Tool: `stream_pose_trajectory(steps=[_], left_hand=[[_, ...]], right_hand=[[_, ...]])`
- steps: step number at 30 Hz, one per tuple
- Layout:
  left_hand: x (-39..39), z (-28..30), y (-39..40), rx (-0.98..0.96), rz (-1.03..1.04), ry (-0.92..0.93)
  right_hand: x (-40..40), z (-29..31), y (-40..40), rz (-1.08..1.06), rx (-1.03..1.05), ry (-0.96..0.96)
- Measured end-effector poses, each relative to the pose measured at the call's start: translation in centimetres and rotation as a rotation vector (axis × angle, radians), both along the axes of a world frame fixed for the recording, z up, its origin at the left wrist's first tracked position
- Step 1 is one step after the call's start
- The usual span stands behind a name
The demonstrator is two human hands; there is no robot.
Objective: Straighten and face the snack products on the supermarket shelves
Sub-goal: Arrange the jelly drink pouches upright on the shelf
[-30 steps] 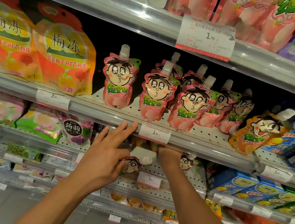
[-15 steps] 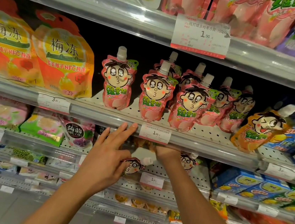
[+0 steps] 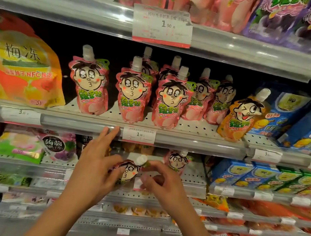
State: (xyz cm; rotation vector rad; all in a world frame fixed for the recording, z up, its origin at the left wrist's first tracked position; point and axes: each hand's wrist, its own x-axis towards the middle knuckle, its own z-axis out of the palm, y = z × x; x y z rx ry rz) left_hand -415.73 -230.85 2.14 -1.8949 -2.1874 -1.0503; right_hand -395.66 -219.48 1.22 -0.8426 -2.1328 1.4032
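Left hand (image 3: 93, 171), right hand (image 3: 164, 183) — one pink pouch (image 3: 128, 171)

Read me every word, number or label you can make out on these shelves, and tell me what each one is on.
"梅冻": large orange pouch, middle shelf left.
"NFC": same pouch, within a blurred line.
"20": same pouch, bottom edge.
"1.90": big price card on the upper rail.
"1.90": small price tag under the pink pouches.
"3": price tag at left; remaining digits blurred.
"蒟蒻": dark round label, lower shelf.
Green lettering on the pink pouches, other tags and box print: too blurred to read.
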Motion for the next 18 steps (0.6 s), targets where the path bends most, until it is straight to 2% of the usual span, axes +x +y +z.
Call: stream_pose_trajectory(steps=[3, 5, 14, 15, 18], left_hand=[[1.7, 0.9, 0.6, 0.034, -0.013, -0.210], [3.0, 1.5, 1.1, 0.029, -0.041, -0.274], [5.4, 2.8, 3.2, 0.032, -0.105, -0.320], [5.2, 2.6, 3.1, 0.039, -0.094, -0.276], [4.0, 1.2, 3.2, 0.033, -0.041, 0.016]], right_hand=[[0.3, 2.9, -0.2, -0.014, -0.018, 0.070], [0.5, 4.3, -0.1, -0.020, 0.006, 0.096], [3.9, 7.8, 1.2, -0.194, 0.100, 0.170], [4.4, 8.3, 1.6, -0.218, 0.112, 0.188], [5.9, 10.5, 2.8, -0.301, 0.128, 0.259]])
